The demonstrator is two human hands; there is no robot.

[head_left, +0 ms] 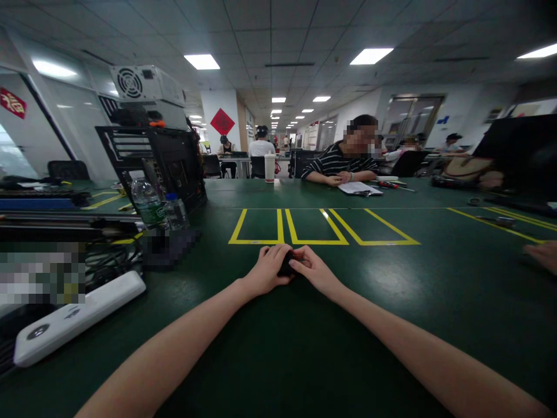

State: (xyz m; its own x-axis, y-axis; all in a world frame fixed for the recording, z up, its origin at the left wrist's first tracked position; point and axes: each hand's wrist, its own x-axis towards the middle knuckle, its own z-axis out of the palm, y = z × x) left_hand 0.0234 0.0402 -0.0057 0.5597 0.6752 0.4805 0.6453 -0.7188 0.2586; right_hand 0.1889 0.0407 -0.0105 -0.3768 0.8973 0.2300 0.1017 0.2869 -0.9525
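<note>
My left hand (268, 268) and my right hand (315, 270) meet on the green table (391, 302), just in front of the yellow taped boxes (313, 227). Both curl around a small black object (288, 264) held between them. Most of that object is hidden by my fingers, so I cannot name it.
A white power strip (78, 318) lies at the left near cables, two water bottles (150, 203) and a black open computer case (169, 162). A person in a striped top sits across the table with papers (359, 188). Another person's hand (543, 255) shows at the right edge.
</note>
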